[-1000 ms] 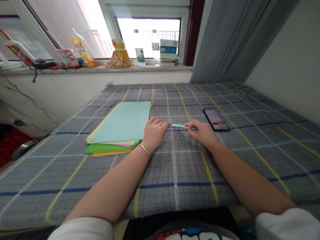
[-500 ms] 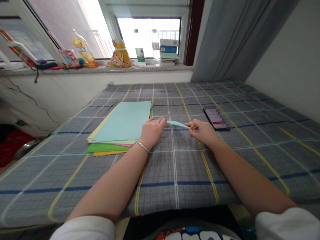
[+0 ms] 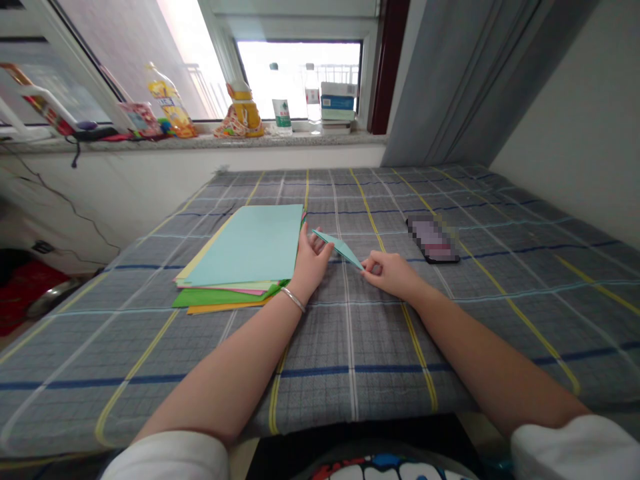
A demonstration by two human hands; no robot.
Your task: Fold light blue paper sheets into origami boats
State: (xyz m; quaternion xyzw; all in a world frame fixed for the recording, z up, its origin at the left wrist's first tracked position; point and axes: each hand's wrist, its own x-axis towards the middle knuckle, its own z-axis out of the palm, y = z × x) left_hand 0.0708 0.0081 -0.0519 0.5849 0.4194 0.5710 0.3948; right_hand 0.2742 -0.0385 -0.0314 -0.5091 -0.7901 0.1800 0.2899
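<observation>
A narrow folded piece of light blue paper slants between my two hands, its far end up to the left and its pointed near end down to the right. My left hand, with a silver bangle at the wrist, has its thumb against the paper's left part and its fingers behind it. The right end of the paper is pinched by the fingertips of my right hand. Beside my left hand lies a stack of coloured paper, light blue on top, with yellow, pink, green and orange edges showing.
A grey checked cloth covers the table. To the right of my hands lies a phone, its screen blurred. Along the windowsill stand a juice bottle, a yellow bottle, boxes and other items.
The folded paper has turned, its right end now lower and nearer to me. My left hand has rolled with fingers raised, and my right hand has shifted left and nearer.
</observation>
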